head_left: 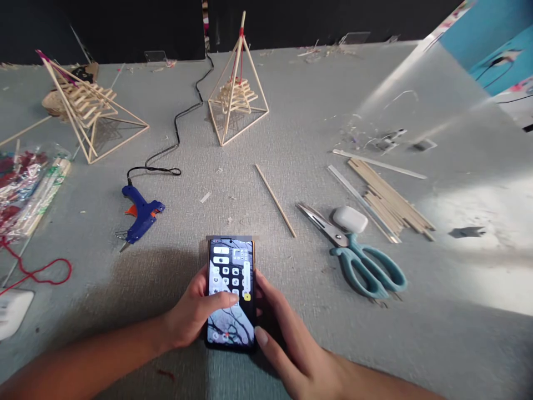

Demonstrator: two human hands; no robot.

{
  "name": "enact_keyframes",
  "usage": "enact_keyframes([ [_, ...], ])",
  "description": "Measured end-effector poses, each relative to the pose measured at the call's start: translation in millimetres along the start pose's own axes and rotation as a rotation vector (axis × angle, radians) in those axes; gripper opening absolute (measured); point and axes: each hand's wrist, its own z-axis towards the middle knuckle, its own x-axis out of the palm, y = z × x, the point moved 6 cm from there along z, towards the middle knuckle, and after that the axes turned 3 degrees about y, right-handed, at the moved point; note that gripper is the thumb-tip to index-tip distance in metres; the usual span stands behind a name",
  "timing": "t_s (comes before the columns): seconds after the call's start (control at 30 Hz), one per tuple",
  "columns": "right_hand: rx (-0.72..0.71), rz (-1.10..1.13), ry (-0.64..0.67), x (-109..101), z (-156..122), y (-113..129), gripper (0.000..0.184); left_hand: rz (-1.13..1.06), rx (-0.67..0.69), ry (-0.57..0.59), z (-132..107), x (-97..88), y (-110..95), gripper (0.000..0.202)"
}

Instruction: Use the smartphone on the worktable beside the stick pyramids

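Observation:
A smartphone (230,325) with a lit home screen of app icons is held upright near the front of the grey table. My left hand (194,308) grips its left side, with the thumb laid across the screen. At the right edge, my right hand (287,339) is closed around the phone, its thumb near the lower corner and fingertips partly hidden behind it. Ahead of the phone lies a thin wooden stick (275,200). Scissors (353,253) with teal handles rest to the right, beside a white earbud case (350,219).
A blue hot glue gun (144,214) with a black cord (177,128) lies to the left. Two pyramid stick frames (239,83) (89,111) stand at the back. Wooden sticks (391,194) lie right. Plastic-wrapped materials (31,189) and red yarn (37,273) lie far left.

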Motion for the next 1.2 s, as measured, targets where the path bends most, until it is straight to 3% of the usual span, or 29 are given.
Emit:
enact_keyframes([
  [0.2, 0.027, -0.018, 0.006, -2, -6, -9, 0.075, 0.04, 0.006, -0.028, 0, -3.0, 4, 0.038],
  [0.37, 0.009, 0.044, -0.031, 7, -5, -11, 0.07, -0.001, 0.038, -0.042, -1, -15.3, 12, 0.053],
  [0.43, -0.022, -0.007, -0.078, 1, 2, -6, 0.063, 0.001, 0.035, -0.079, -1, -18.8, 12, 0.058],
  [0.5, -0.047, -0.176, -0.163, -26, 11, 4, 0.053, 0.008, 0.016, -0.103, -1, -18.4, 9, 0.063],
  [0.6, 0.059, -0.609, -0.315, -114, 24, 20, 0.049, 0.01, -0.003, -0.022, -3, -7.5, 4, 0.065],
  [0.67, 0.275, -0.914, -0.394, -191, 29, 25, 0.049, 0.025, 0.014, 0.037, -6, -0.4, -1, 0.062],
  [0.73, 0.533, -1.158, -0.387, -260, 30, 22, 0.046, 0.04, 0.039, 0.05, -8, 2.3, -4, 0.06],
  [0.8, 0.759, -1.258, -0.26, -305, 28, 9, 0.041, 0.041, 0.05, 0.053, -9, 2.3, -5, 0.062],
  [0.9, 0.854, -1.289, -0.125, -328, 26, -11, 0.034, 0.032, 0.05, 0.075, -9, 0.6, -4, 0.066],
  [1.2, 0.956, -1.336, -0.005, -321, 22, -32, 0.029, 0.038, 0.04, 0.104, -8, -0.8, -3, 0.068],
])
